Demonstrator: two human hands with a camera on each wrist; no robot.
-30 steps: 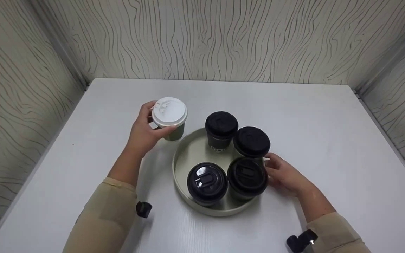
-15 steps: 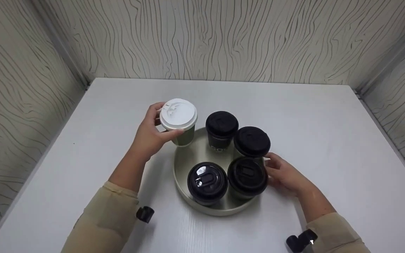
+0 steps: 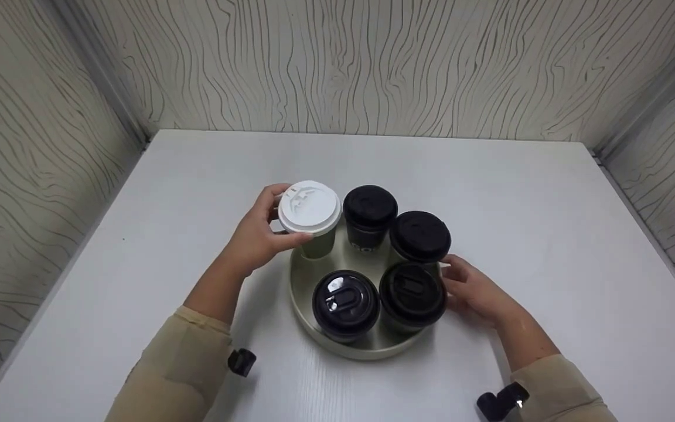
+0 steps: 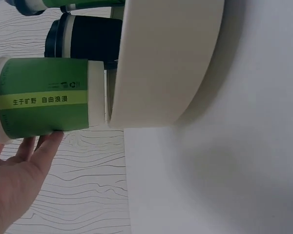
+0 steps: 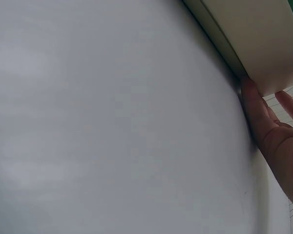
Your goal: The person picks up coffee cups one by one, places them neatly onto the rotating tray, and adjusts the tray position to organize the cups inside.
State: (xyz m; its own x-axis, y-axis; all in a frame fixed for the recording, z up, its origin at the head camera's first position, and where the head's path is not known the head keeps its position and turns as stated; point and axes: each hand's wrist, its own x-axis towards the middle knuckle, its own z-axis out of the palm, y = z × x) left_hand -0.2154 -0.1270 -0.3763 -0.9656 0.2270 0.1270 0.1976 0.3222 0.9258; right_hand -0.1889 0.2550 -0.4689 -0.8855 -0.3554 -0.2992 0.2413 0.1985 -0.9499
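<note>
My left hand (image 3: pixel 257 234) grips a green paper coffee cup (image 3: pixel 319 245) with a white lid, thumb on the near side and fingers behind. In the left wrist view the green cup (image 4: pixel 44 100) shows a yellow-green band with lettering, and its base is right at the rim of a round, pale tray (image 4: pixel 161 68). From the head view the cup overlaps the back left of the tray (image 3: pixel 302 319). My right hand (image 3: pixel 475 293) touches the tray's right side, its fingertips against the outer wall in the right wrist view. Some of those fingers are hidden behind cups.
Several black-lidded cups stand in the tray: one at the back (image 3: pixel 370 208), one at the right (image 3: pixel 420 237), two at the front. Bare tray floor shows at the left. The white table (image 3: pixel 525 199) ends at wood-patterned walls (image 3: pixel 337 64).
My left hand has carried the green cup right and toward me, from outside the tray's back left to over its rim. The right hand and the tray stay in place.
</note>
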